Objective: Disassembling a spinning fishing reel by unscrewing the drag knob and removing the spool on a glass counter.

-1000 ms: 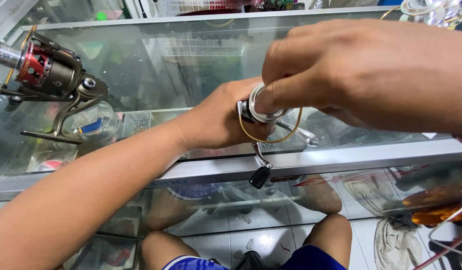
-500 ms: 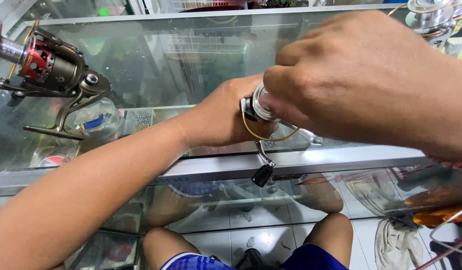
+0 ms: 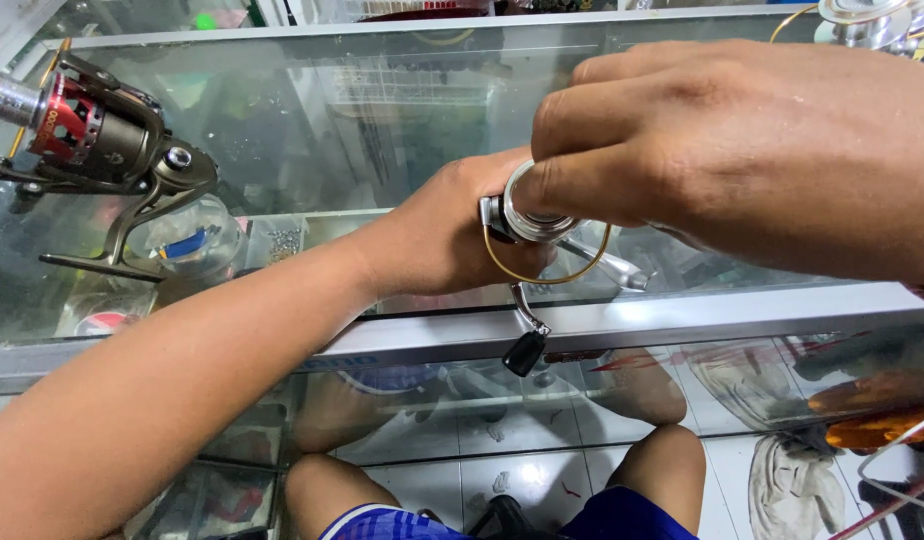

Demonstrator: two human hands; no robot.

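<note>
My left hand is closed around the body of a small silver spinning reel held just above the glass counter top. The reel has a thin gold bail wire and a crank with a black knob that hangs down over the counter's front edge. My right hand comes in from the upper right, its fingertips pinching the round silver spool at the reel's top. Most of the reel body is hidden by my two hands.
A larger bronze and red spinning reel stands on the glass counter at the far left. The counter's metal front rail runs across the middle. Small items lie on shelves under the glass. My knees and blue shorts show below.
My right hand has slid a little lower and left over the spool. The left hand and the reel have held almost still.
</note>
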